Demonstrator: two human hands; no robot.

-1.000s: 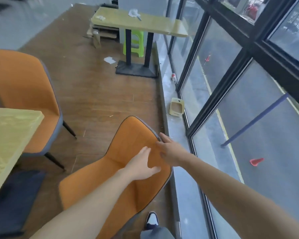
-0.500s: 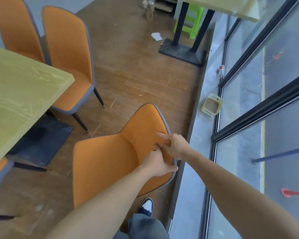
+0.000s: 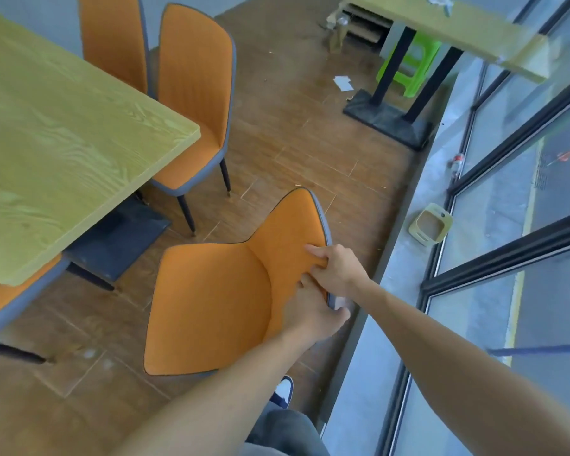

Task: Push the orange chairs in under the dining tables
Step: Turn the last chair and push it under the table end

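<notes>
- Wood floor [image 3: 310,153], glazed wall alongside.
- Orange chair [image 3: 211,304] stands clear of dining table [image 3: 63,133] corner (not yet tucked).
- Backrest top edge is gripped by right hand [image 3: 338,269] and left hand [image 3: 313,315], fingers curled over it, for steering.

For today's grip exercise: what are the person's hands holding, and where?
Both the left hand and right hand grip the orange padded chair by its backrest's edge.

A dining hall — wood-grain tables [image 3: 63,133], matching orange chairs [image 3: 195,103], street-side glass front [image 3: 524,179].
</notes>
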